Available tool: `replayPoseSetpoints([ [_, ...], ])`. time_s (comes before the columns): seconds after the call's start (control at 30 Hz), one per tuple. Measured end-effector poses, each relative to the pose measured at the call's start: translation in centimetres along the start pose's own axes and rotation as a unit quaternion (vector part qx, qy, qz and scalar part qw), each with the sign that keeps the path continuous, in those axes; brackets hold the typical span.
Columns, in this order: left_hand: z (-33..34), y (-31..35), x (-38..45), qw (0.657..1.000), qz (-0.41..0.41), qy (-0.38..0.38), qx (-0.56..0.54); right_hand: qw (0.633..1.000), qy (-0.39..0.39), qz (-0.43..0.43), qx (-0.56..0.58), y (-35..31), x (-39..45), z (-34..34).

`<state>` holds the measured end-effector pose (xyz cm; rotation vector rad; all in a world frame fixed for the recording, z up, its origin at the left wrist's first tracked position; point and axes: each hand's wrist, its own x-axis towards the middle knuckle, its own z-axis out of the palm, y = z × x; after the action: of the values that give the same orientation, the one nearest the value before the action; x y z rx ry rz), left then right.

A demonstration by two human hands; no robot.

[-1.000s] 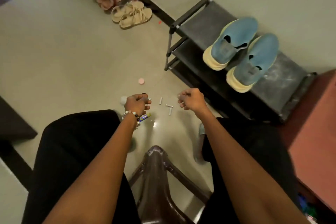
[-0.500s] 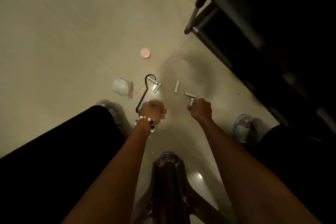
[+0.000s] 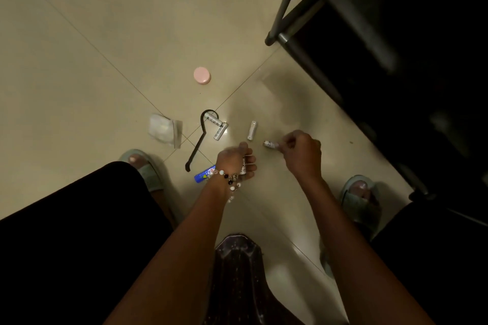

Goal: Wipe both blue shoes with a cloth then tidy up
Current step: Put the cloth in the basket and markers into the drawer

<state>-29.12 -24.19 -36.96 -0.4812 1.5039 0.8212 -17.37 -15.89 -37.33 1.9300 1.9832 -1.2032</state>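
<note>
I see no blue shoes or cloth in this view; only the dark shoe rack at far right. Risks, largest first. The black hook on the floor may snag a foot. The left hand curls round small white cylinders; an overfull grip may spill them. The right hand pinches one white cylinder; a fingertip grip may slip.

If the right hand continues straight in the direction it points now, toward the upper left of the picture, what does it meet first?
Probably the loose white tube lying on the floor, just beyond the tube that the right hand already pinches. Height above the floor is unclear, so the hand might pass over it.
</note>
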Motion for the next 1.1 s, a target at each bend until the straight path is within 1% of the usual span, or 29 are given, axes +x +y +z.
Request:
replayPoseSetpoints([
  [0.03, -0.1, 0.1, 0.2, 1.000, 0.000, 0.015, -0.012, 0.998, -0.004, -0.033, -0.055, 0.3, 0.9, 0.3],
  [0.07, -0.2, 0.2, 0.3, 0.999, 0.004, 0.026, -0.020, 0.991, -0.033, -0.070, -0.107, 0.5, 1.7, 0.8],
  [0.13, -0.7, 0.2, 0.8, 0.999, 0.018, 0.034, -0.036, 0.962, -0.081, -0.147, -0.217, 0.8, 2.5, 2.0],
  [0.17, -0.9, 0.1, 1.0, 0.998, 0.024, 0.035, -0.044, 0.949, -0.085, -0.170, -0.250, 0.9, 2.7, 2.4],
  [0.2, -1.1, 0.1, 1.1, 0.998, 0.025, 0.036, -0.052, 0.947, -0.084, -0.177, -0.253, 0.8, 2.8, 2.6],
  [0.23, -1.3, 0.1, 1.3, 0.997, 0.025, 0.039, -0.058, 0.957, -0.087, -0.165, -0.222, 0.4, 2.7, 2.7],
  [0.27, -1.5, 0.0, 1.5, 0.997, 0.024, 0.042, -0.066, 0.973, -0.092, -0.139, -0.159, -0.2, 2.4, 2.7],
  [0.3, -1.6, 0.0, 1.6, 0.996, 0.026, 0.043, -0.075, 0.984, -0.115, -0.109, -0.079, -0.7, 1.9, 2.7],
  [0.33, -1.6, 0.0, 1.8, 0.995, 0.030, 0.042, -0.086, 0.985, -0.154, -0.083, 0.003, -1.3, 1.3, 2.5],
  [0.37, -1.6, -0.1, 1.9, 0.994, 0.033, 0.043, -0.092, 0.976, -0.197, -0.068, 0.062, -2.0, 0.6, 2.3],
  [0.4, -1.6, 0.0, 2.0, 0.994, 0.031, 0.040, -0.093, 0.968, -0.227, -0.066, 0.089, -2.4, -0.1, 2.2],
  [0.43, -1.6, 0.0, 2.0, 0.995, 0.024, 0.031, -0.094, 0.967, -0.225, -0.072, 0.098, -2.9, -0.4, 2.1],
  [0.47, -1.7, 0.1, 1.9, 0.995, 0.019, 0.020, -0.100, 0.976, -0.179, -0.086, 0.092, -3.1, -0.2, 2.2],
  [0.5, -1.7, 0.3, 1.8, 0.994, 0.016, 0.011, -0.109, 0.986, -0.107, -0.113, 0.058, -3.2, 0.4, 2.4],
  [0.53, -1.8, 0.4, 1.8, 0.993, 0.012, 0.003, -0.119, 0.987, -0.045, -0.154, -0.003, -3.2, 1.1, 2.5],
  [0.57, -2.0, 0.6, 1.8, 0.993, 0.008, 0.003, -0.122, 0.975, -0.020, -0.205, -0.080, -3.3, 1.8, 2.8],
  [0.63, -2.6, 0.8, 2.1, 0.993, 0.004, 0.016, -0.117, 0.923, -0.055, -0.304, -0.230, -3.2, 3.1, 3.7],
  [0.7, -3.3, 1.2, 2.3, 0.992, 0.003, 0.021, -0.126, 0.882, -0.058, -0.342, -0.318, -3.3, 3.6, 4.2],
  [0.77, -3.9, 1.4, 2.5, 0.989, 0.010, 0.028, -0.148, 0.877, -0.058, -0.329, -0.344, -3.1, 4.1, 4.2],
  [0.8, -4.1, 1.4, 2.6, 0.987, 0.015, 0.031, -0.157, 0.886, -0.061, -0.306, -0.342, -2.7, 4.3, 4.2],
  [0.83, -4.3, 1.4, 2.7, 0.985, 0.019, 0.035, -0.166, 0.901, -0.058, -0.278, -0.329, -2.3, 4.6, 4.3],
  [0.87, -4.5, 1.3, 2.8, 0.984, 0.022, 0.039, -0.172, 0.925, -0.055, -0.241, -0.290, -2.1, 4.5, 4.3],
  [0.9, -4.6, 1.2, 2.9, 0.983, 0.024, 0.041, -0.178, 0.956, -0.058, -0.192, -0.213, -2.3, 4.1, 4.3],
  [0.93, -4.7, 1.1, 3.0, 0.982, 0.026, 0.044, -0.180, 0.981, -0.081, -0.133, -0.113, -2.9, 3.2, 4.2],
  [0.97, -4.8, 1.2, 2.9, 0.982, 0.032, 0.048, -0.180, 0.988, -0.132, -0.076, -0.007, -3.7, 2.0, 4.0],
  [1.0, -4.9, 1.2, 2.9, 0.982, 0.040, 0.052, -0.177, 0.977, -0.188, -0.039, 0.088, -4.5, 0.8, 3.9],
  [1.03, -4.9, 1.3, 2.8, 0.982, 0.046, 0.056, -0.176, 0.962, -0.234, -0.030, 0.140, -5.3, -0.3, 3.8],
  [1.07, -5.1, 1.4, 2.9, 0.981, 0.048, 0.056, -0.179, 0.952, -0.259, -0.036, 0.159, -6.0, -1.2, 3.7],
  [1.1, -5.2, 1.6, 2.8, 0.980, 0.048, 0.056, -0.184, 0.953, -0.249, -0.043, 0.164, -6.5, -1.6, 3.9],
])
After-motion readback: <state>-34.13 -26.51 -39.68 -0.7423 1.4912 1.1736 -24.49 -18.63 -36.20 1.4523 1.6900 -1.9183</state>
